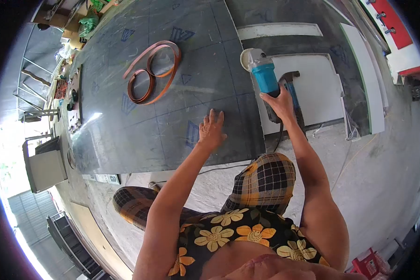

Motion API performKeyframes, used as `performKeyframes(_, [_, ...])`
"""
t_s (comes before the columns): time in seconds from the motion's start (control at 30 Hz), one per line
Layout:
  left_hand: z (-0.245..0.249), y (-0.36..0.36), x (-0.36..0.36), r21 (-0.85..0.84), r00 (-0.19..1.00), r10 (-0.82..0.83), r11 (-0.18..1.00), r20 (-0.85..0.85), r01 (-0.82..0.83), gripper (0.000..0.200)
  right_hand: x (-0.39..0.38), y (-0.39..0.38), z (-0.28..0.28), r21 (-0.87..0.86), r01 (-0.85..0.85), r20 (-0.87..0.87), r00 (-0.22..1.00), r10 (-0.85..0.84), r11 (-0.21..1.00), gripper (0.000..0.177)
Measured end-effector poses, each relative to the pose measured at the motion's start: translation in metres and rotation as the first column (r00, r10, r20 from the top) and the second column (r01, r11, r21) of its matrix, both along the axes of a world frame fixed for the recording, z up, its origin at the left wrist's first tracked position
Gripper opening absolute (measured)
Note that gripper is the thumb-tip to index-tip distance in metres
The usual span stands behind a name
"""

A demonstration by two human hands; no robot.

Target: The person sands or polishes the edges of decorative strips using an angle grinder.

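Observation:
My right hand (281, 103) is wrapped around the body of a teal angle grinder (264, 77) with a grey head. A pale round disc (244, 59) shows at the grinder's head, and its cord runs down toward my knee. Just right of that hand lies a claw hammer (292, 88), partly hidden by the hand. With fingers spread, my left hand (212, 130) rests on the large dark sheet (172, 126), holding nothing. Beyond it on the sheet lies a loosely coiled orange-brown strip (165, 74).
White boards (312, 88) lie under and beside the grinder, and a long pale panel (366, 79) is at the right. A box-like cabinet (46, 168) stands at the left. Bags and clutter (86, 23) fill the far left. A red crate (371, 263) sits behind me on the right.

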State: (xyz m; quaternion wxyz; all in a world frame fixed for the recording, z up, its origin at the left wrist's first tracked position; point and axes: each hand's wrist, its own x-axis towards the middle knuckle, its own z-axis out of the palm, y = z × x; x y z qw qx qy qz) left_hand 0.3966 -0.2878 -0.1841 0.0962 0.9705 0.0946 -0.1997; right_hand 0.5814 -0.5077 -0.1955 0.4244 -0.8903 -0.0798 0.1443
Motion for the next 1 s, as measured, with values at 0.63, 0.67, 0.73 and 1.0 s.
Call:
performKeyframes(0.63, [0.012,-0.118,-0.040,-0.796,0.988,0.150,0.601,0.021,-0.074,0.059,0.011,0.032,0.020,0.300,-0.075,0.011,0.997,0.075,0.951,0.071])
performKeyframes(0.67, [0.007,-0.126,-0.043,-0.840,0.989,0.145,0.538,0.008,-0.072,0.062,0.009,0.030,0.025,0.308,-0.068,0.008,0.998,0.069,0.949,0.071])
performKeyframes(0.73, [-0.004,-0.135,-0.042,-0.868,0.994,0.063,0.485,-0.086,-0.105,0.062,0.005,0.027,0.033,0.326,-0.052,0.006,0.999,0.053,0.944,0.070])
performKeyframes(1.0, [-0.007,-0.138,-0.034,-0.893,0.938,-0.211,0.417,-0.274,-0.168,0.042,-0.005,0.016,0.032,0.328,-0.010,-0.077,0.996,0.037,0.945,0.069])
